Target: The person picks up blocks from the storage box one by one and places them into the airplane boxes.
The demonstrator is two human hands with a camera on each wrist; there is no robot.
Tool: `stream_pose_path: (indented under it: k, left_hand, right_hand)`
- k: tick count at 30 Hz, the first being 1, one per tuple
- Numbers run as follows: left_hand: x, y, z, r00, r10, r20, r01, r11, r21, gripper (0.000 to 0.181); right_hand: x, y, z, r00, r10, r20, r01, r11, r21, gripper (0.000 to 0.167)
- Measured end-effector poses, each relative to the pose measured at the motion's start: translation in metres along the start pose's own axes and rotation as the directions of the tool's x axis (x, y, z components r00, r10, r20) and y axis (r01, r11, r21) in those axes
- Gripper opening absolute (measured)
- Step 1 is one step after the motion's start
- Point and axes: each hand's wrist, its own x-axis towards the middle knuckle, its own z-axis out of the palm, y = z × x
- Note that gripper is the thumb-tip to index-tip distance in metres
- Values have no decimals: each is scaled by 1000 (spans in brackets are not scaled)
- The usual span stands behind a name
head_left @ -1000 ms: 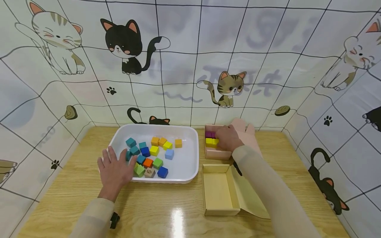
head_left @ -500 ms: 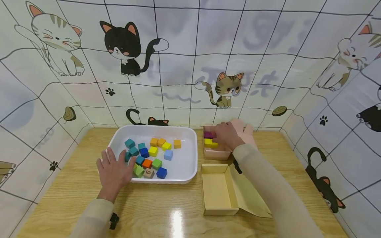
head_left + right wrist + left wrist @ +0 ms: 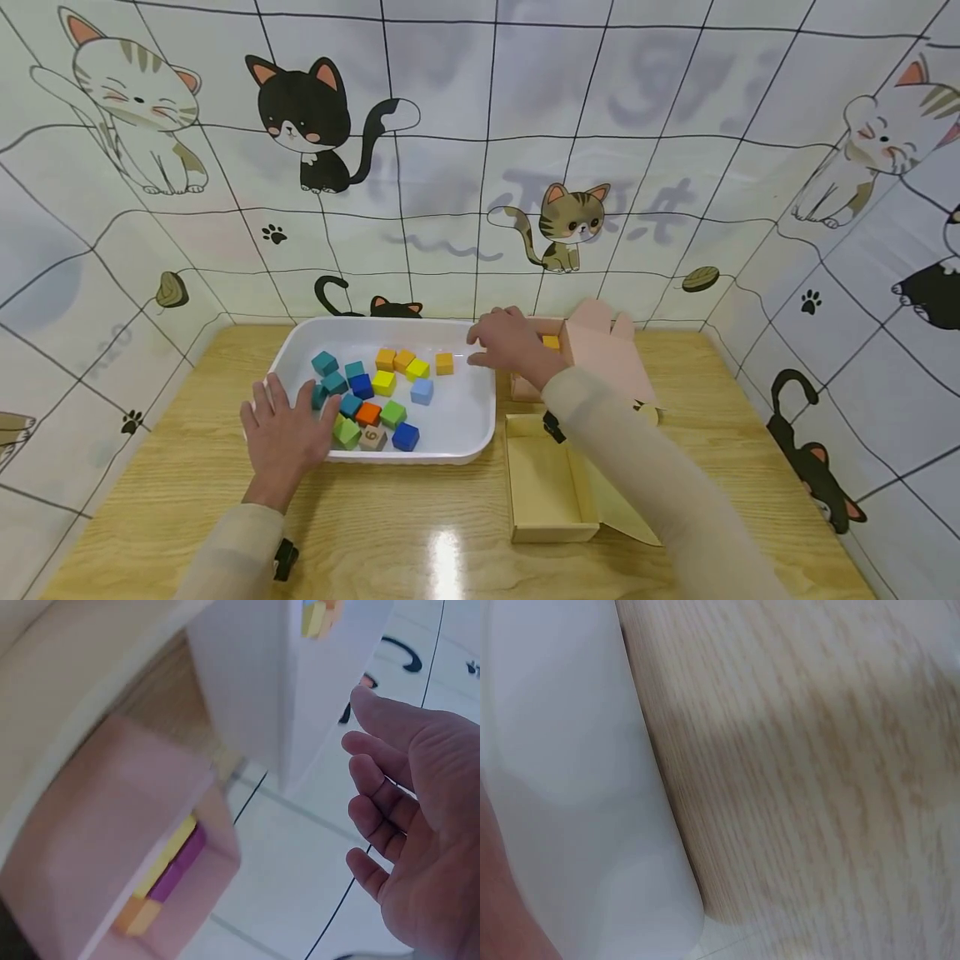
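My left hand (image 3: pixel 288 437) rests with spread fingers on the front left rim of a white tray (image 3: pixel 461 433). Inside that tray lie several coloured cubes, among them an orange cube (image 3: pixel 444 363), a light blue cube (image 3: pixel 422 392) and a red-orange cube (image 3: pixel 367 414). Over the tray's right rim hovers my right hand (image 3: pixel 513 343), its fingers loosely bent and holding nothing, as the right wrist view confirms. Partly hidden under that arm is a pink box (image 3: pixel 97 825), its lid open. It contains purple cubes (image 3: pixel 178 864), yellow cubes (image 3: pixel 166 853) and orange ones (image 3: pixel 136 916).
In front of the pink box stands an open yellow box (image 3: pixel 555 532), partly covered by the right forearm. The boxes and tray share a wooden table (image 3: pixel 390 533). A cat-patterned cloth wall (image 3: pixel 442 167) encloses the back and sides.
My right hand has left the pink box and moved left to the tray's right rim. My left hand stays on the tray.
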Motion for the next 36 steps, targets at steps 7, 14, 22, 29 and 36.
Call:
stream_pose_path:
  k: [7,14,22,29,36]
  left_hand:
    - [0,-2,3,1000,-3,5,3,1000,6,74]
    - [1,-4,4,1000,-2,-7,3,1000,9,74]
    - [0,-3,4,1000,6,-14,-6,1000,11,74]
    - [0,-3,3,1000,4,-9,-4,1000,8,74]
    - [0,-3,3,1000,3,-10,-3,1000,8,74]
  right_hand:
    - [13,-42,16,997,-49,52,52,997,-63,37]
    - [20,-66,29,995,-59,78,69,989,-134,38]
    - [30,-77,45,995,-2,97,21,980,-199,38]
    - [34,-81,53,994,20,112,2,981,-195,37]
    - [34,-81,52,994,-3,114,27,978,-208,35]
